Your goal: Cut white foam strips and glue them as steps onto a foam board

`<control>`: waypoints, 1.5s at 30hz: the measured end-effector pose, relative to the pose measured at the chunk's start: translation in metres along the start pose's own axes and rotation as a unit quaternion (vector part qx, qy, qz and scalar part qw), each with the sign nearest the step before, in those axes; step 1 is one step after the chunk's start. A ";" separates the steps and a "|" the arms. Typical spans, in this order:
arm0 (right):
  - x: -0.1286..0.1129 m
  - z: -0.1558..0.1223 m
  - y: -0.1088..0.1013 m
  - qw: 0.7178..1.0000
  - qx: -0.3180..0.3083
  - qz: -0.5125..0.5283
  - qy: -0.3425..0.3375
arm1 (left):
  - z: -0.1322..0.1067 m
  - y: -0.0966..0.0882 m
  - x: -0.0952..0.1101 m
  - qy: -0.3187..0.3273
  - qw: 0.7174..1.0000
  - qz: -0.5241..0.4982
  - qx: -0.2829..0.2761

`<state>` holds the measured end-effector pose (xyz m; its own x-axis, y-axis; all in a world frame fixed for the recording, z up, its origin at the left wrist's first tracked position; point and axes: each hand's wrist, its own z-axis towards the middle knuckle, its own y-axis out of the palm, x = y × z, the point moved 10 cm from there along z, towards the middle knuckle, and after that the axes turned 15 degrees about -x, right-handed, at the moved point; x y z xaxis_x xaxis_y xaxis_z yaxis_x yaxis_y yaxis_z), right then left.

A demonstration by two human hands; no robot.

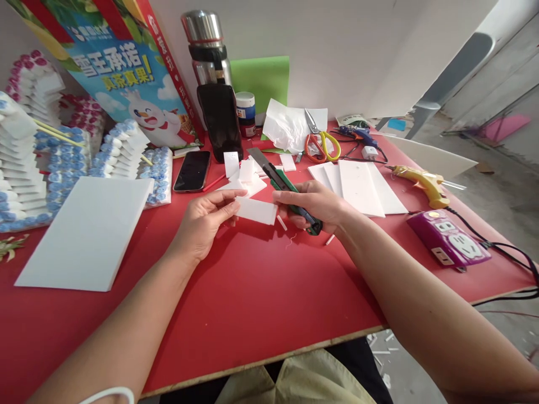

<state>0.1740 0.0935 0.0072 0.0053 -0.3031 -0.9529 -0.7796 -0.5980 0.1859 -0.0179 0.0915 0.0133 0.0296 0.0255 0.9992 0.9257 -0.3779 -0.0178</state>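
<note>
My left hand (207, 219) pinches a small white foam rectangle (256, 211) just above the red table (261, 292). My right hand (314, 203) is wrapped round a green utility knife (281, 182), whose blade points up and away to the left. The two hands meet at the foam piece, above the table's middle. A heap of small cut white foam pieces (244, 171) lies just behind them.
A large white foam sheet (86, 230) lies at left, several white strips (357, 185) at right. A phone (192, 170), a steel flask (206, 45), scissors (322, 143), a yellow glue gun (423, 182) and a purple power strip (448, 238) stand about. Stacked bottle-cap foam models (37, 151) fill the far left.
</note>
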 end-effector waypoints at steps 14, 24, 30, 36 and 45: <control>-0.007 0.000 0.014 0.982 0.038 -0.185 0.005 | 0.004 0.013 -0.007 -0.002 0.999 -0.047 0.004; -0.019 -0.008 -0.002 0.963 0.102 -0.249 -0.016 | -0.001 0.011 0.012 0.025 0.987 0.154 0.025; -0.036 -0.013 0.006 0.965 0.100 -0.226 -0.089 | -0.005 0.031 0.033 0.092 0.968 0.235 0.004; -0.032 -0.011 0.014 0.958 0.090 -0.262 -0.068 | -0.004 0.041 0.030 0.095 0.967 0.233 -0.038; -0.021 -0.007 0.012 0.968 0.086 -0.229 -0.048 | 0.000 0.041 0.022 0.040 0.966 0.249 -0.056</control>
<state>0.1690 0.0871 0.0314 0.3224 0.0401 -0.9457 -0.8026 -0.5182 -0.2956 0.0205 0.0763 0.0348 0.4275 -0.2547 0.8674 0.7571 -0.4234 -0.4975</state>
